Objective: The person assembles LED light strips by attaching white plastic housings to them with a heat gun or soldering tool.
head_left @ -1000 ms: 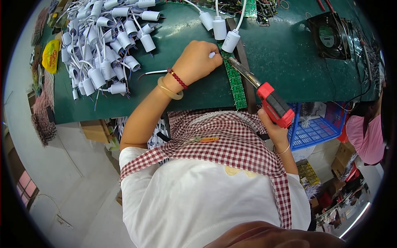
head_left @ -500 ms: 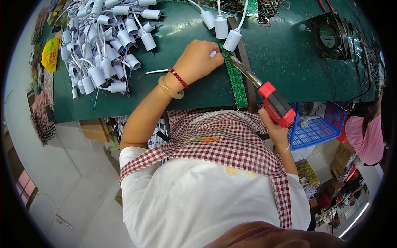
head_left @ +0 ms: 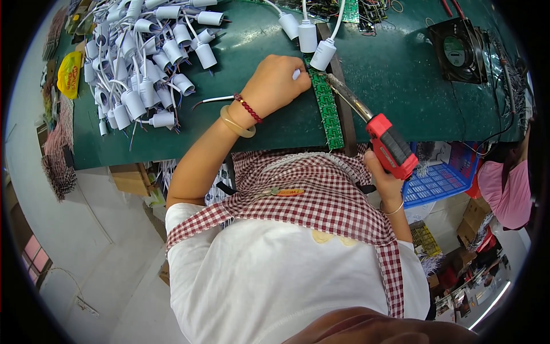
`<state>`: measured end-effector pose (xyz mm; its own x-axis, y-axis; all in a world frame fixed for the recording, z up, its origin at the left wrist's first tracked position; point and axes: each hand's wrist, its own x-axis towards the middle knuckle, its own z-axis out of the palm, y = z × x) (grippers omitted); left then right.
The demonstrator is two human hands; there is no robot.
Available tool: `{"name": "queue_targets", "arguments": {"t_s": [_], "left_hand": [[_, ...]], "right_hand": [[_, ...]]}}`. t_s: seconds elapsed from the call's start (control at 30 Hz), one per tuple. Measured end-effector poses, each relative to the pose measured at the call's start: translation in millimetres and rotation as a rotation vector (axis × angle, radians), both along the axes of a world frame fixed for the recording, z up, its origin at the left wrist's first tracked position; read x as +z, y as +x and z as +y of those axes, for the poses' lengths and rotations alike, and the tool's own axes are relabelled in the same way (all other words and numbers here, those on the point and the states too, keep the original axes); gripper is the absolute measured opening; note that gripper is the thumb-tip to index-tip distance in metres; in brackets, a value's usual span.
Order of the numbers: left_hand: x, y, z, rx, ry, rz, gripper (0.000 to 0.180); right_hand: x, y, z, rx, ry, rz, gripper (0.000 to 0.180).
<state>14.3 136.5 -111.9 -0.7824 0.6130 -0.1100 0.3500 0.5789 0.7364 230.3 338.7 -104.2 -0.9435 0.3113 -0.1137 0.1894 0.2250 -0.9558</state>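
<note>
My left hand [head_left: 278,83] is closed in a pinch beside the upper part of a green circuit board strip [head_left: 327,114]. A small bit of a white lamp holder [head_left: 296,74] shows between its fingers, the rest hidden. From under that wrist a white cable [head_left: 217,98] sticks out to the left. My right hand [head_left: 387,186] grips a red and black soldering gun [head_left: 392,146]. Its metal tip points up-left, close to the board's upper end. White lamp holders on cables [head_left: 324,55] stand at the board's far end.
A big heap of white lamp holders [head_left: 134,103] covers the table's left side. A dark bar [head_left: 345,123] lies along the board's right. At the back right stands a black fan [head_left: 455,51]. Beyond the front edge is a blue basket [head_left: 438,183]; a person's pink sleeve [head_left: 504,192] is at far right.
My right hand has shifted slightly right, drawing the soldering gun's tip back from the board. My left hand has stayed nearly in place.
</note>
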Motion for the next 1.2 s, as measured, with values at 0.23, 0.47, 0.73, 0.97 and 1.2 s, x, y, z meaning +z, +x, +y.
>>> {"name": "queue_targets", "arguments": {"t_s": [0.23,0.47,0.73,0.97,1.2], "left_hand": [[-1,1,0,0.013,0.002,-0.006,0.019],[1,2,0,0.020,0.005,-0.008,0.020],[1,1,0,0.017,-0.012,0.001,0.020],[5,3,3,0.045,-0.042,-0.013,0.019],[3,12,2,0.023,-0.113,0.158,0.017]], "right_hand": [[5,-2,-1,-0.005,-0.002,0.008,0.023],[4,1,1,-0.001,-0.030,-0.010,0.023],[1,4,2,-0.001,-0.003,0.060,0.022],[0,6,0,-0.017,-0.006,0.061,0.022],[-1,7,1,-0.031,-0.048,0.034,0.022]]}}
